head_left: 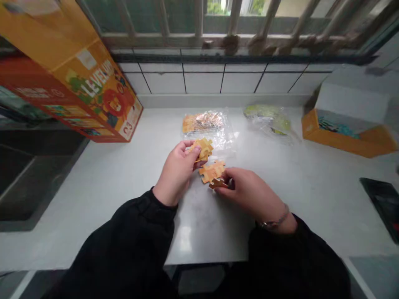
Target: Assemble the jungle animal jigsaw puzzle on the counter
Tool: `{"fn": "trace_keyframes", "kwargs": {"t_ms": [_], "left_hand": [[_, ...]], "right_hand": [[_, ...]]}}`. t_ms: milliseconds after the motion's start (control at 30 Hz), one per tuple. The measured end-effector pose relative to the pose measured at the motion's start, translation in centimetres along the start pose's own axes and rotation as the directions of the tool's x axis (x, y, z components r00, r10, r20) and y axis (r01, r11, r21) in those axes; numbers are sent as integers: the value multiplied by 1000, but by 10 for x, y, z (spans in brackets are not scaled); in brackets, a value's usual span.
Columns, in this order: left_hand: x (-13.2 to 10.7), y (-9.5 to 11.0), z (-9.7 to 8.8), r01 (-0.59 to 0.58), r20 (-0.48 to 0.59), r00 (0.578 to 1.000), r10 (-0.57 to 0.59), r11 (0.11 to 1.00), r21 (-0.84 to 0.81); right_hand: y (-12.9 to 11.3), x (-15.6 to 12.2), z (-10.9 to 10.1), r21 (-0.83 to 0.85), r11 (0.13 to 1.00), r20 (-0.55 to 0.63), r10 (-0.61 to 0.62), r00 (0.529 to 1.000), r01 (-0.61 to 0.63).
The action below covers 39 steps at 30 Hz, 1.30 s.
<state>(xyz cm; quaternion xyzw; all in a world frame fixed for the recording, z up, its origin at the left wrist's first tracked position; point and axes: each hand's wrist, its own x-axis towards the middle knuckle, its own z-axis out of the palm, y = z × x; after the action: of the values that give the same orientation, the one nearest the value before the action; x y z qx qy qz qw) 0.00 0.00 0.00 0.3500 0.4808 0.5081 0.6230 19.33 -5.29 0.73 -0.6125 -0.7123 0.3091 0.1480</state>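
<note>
My left hand is closed round a small stack of orange puzzle pieces, held just above the white counter. My right hand pinches a brownish puzzle piece at the counter surface. Between the hands lie joined orange puzzle pieces, touching the piece in my right hand. Behind them sits a clear plastic bag with more orange pieces inside. Both arms wear black sleeves, and a bracelet circles my right wrist.
An orange puzzle box leans at the left. A second clear bag with green pieces lies at the back right. An open orange box tray stands at the right, a dark phone near the right edge, a dark sink at the left.
</note>
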Motion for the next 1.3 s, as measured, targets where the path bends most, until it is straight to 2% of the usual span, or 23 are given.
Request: {"fn": "trace_keyframes", "kwargs": {"t_ms": [100,167,233,300,367,433,500,600,667,767,900,1000,1100,1300], "left_hand": [[2,-3,-2,10,32,999,-11,1000,4],[2,-6,-3,21,96,995,-21,1000,5],[0,-9,-2,27,191,981,-26,1000,-1],[-4,-12,0,32,299,954,-26,999,-14],[-8,-15,3,38,379,925,-29,999,-19],[-11,-17,5,33,423,905,-32,999,5],[-11,-18,5,-2,439,898,-24,998,57],[-8,-13,-2,-109,366,931,11,962,249],[-4,-4,-10,-177,236,969,78,884,434],[-1,16,-24,-180,114,984,140,734,655],[0,34,-35,-136,172,985,-24,506,852],[1,38,-35,-157,209,974,-88,405,901],[2,37,-35,-138,165,986,-29,417,899],[5,39,-42,-72,43,997,62,604,793]], "right_hand": [[-3,-4,-6,317,947,20,-59,998,50],[-3,-5,-8,500,864,-42,-45,998,60],[-1,-4,-7,619,782,-146,28,989,69],[2,-2,-4,617,783,-274,118,955,80],[5,-1,-2,535,842,-384,174,907,65],[5,-1,-1,440,897,-446,178,877,42],[3,-1,-2,372,927,-460,142,877,45],[1,-1,-2,272,960,-489,82,868,63],[2,0,0,169,985,-502,49,864,43],[7,2,8,-37,998,-422,-64,904,53],[13,3,18,-166,969,-239,-220,946,184],[15,3,20,-150,969,-203,-227,953,199],[15,5,20,-142,977,-198,-185,963,159],[11,5,21,-126,978,-183,-188,965,167]]}}
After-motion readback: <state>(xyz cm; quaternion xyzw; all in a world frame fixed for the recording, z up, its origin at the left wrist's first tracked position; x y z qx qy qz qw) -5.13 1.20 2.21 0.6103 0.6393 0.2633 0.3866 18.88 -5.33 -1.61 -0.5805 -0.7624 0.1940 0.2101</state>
